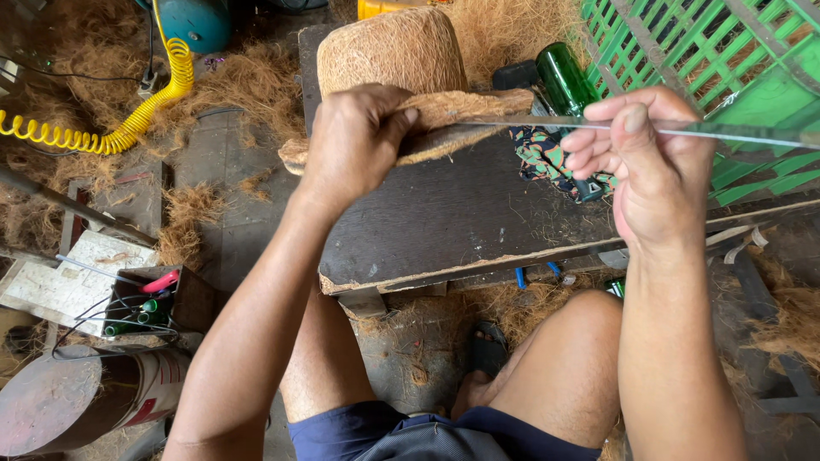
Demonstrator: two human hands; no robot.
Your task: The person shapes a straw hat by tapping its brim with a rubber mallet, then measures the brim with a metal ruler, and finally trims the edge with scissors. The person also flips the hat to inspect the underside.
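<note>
Head view – two hands, left hand (354, 141) gripping coir piece (465, 115), right hand (645, 158) perhaps pinching rod (735, 131).

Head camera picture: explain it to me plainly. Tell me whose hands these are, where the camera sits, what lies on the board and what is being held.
The camera sits on a person's head and looks down, so both bare hands and the knees below are that person's own. The left hand grips a flat strip of brown coconut fibre above a dark wooden board. The right hand pinches a long thin metal rod that points into the strip. At the far end of the board stand a large rounded fibre form and a green bottle, with a patterned cloth beside it. A green plastic crate stands at the right, and a yellow coiled hose lies at the left among loose fibre.
</note>
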